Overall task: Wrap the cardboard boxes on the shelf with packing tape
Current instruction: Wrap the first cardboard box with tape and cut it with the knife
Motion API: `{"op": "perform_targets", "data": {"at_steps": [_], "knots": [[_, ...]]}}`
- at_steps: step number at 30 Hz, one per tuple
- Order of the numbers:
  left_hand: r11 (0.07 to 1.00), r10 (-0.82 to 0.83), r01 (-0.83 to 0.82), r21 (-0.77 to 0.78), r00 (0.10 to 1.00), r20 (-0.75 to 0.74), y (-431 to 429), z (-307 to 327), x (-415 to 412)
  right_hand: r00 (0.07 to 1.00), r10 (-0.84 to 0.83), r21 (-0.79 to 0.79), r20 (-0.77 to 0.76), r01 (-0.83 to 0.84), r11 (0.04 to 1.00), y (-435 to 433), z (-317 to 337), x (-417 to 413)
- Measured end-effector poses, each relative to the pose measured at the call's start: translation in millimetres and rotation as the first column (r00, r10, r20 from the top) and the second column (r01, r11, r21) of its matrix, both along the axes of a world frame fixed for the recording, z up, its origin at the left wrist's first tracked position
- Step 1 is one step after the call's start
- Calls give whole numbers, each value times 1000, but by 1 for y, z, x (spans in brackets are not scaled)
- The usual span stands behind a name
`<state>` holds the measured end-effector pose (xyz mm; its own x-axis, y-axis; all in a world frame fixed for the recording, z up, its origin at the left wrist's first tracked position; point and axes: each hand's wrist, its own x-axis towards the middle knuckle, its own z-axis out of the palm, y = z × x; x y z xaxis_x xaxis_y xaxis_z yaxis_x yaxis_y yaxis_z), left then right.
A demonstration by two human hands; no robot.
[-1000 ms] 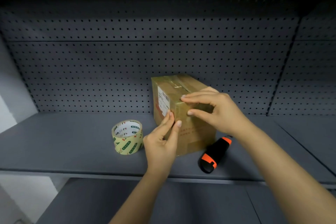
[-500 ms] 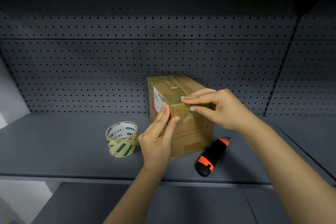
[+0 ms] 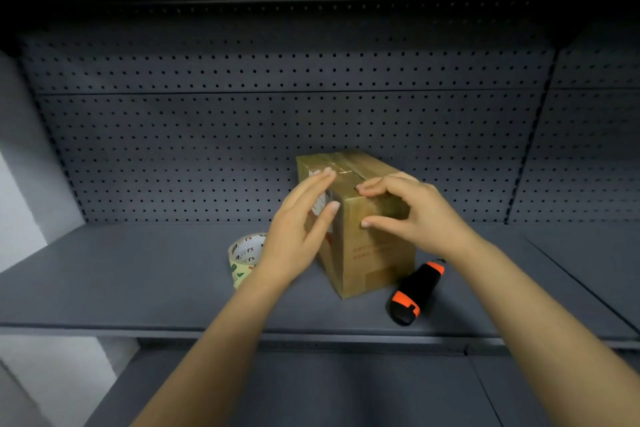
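Left fingers [image 3: 311,188] cover the box's [image 3: 377,274] white label [image 3: 318,207]; red print [image 3: 372,251] unreadable.

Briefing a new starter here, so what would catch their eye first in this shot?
The taped cardboard box stands mid-frame on the grey shelf, the left hand flat at its left face, the right hand arched over its top front edge. An orange-and-black cutter lies right of it; a tape roll sits left, behind the left wrist.

Left hand [image 3: 294,232] flat, fingers straight; right hand [image 3: 420,215] arched onto fingertips
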<state>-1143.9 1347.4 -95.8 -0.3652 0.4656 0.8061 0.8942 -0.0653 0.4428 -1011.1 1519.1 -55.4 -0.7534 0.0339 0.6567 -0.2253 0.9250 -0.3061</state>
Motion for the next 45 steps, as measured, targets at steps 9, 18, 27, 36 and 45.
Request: {"op": "perform_targets", "data": {"at_steps": [9,18,27,36,45], "knots": [[927,-365,353,-122,927,-86,11,27,-55,971,-156,-157,-181,128,979,-26,-10,-4],[775,-630,628,76,776,14,38,19,-73,884,-300,-284,-359,203,937,-61,-36,-19],[614,-788,774,155,614,54,56,15,-81,867,-410,-229,-283,354,907,-79,-17,-13],[622,-783,770,-141,608,-131,57,22,-94,895,-445,-38,-28,444,895,-83,-1,-2],[704,-710,654,-276,645,-285,59,17,-100,842,-533,76,87,528,846,-84,-3,-4]]}}
